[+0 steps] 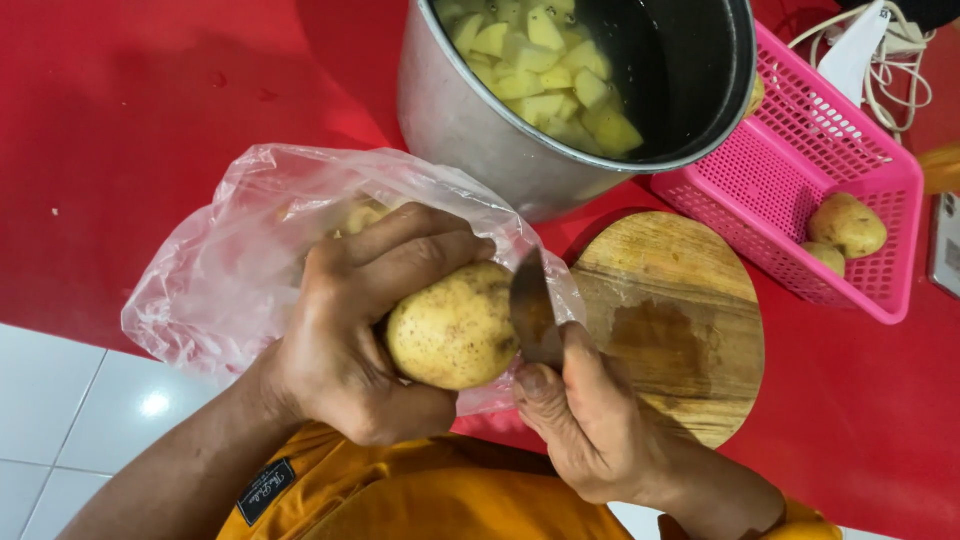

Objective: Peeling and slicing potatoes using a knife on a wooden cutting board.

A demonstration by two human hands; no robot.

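Nearest to the camera is the person's orange shirt (440, 500), and both forearms come out from it. The left hand (350, 330) is closed around a whole yellow potato (455, 327), with the fingers over its top and the thumb under it. The potato is held in the air, just above a thin plastic bag (230, 260). The right hand (590, 420) is closed on a knife (533, 310); the handle is hidden inside the fist, and the thumb presses near the base of the blade. The blade stands upright and its edge touches the right side of the potato.

The plastic bag lies open on the red tabletop (130, 110), and something pale yellow shows inside it, but I cannot tell exactly what. To the right of the hands lies a round wooden cutting board (680, 320) with a damp dark spot in the middle.

Farther away stands a metal pot (470, 120), touching the far edge of the board. It holds water and many cut potato pieces (545, 70). Beside it on the right is a pink plastic basket (800, 160) with two unpeeled potatoes (845, 225) inside. Behind the basket lies a white cable (900, 60).
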